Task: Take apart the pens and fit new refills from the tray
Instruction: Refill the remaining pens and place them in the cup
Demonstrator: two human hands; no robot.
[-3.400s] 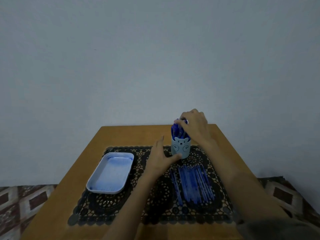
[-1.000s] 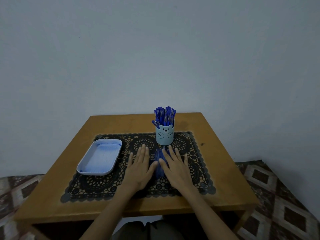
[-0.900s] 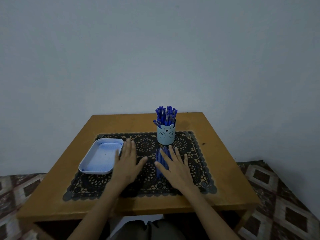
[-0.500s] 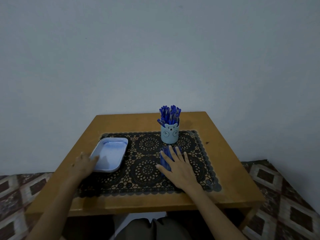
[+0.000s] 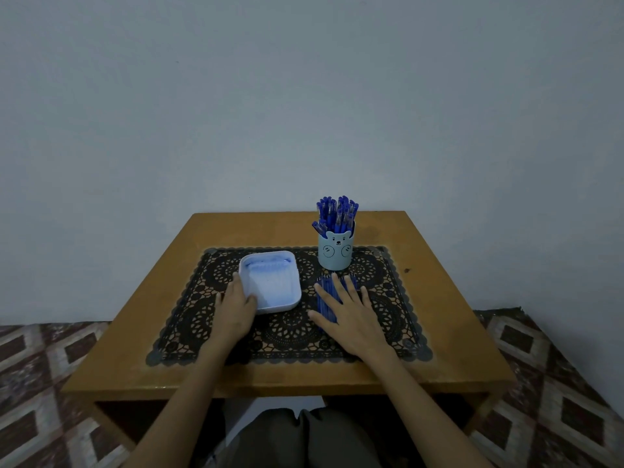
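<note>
Left grip point(image 5: 236, 310) clamps the 7 o'clock corner of the tray point(image 5: 275, 288), thumb over the rim. Right grip point(image 5: 351, 315) lies flat, fingers spread apart, hiding most of the refills point(image 5: 323, 300). Pens point(image 5: 337, 214) stand in the cup point(image 5: 336, 253) at their 12 o'clock.

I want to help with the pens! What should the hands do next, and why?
Probably the right hand should slide the refills into the tray. The tray looks empty, the left hand holds it beside the pile, and the right hand lies flat on the refills.
</note>
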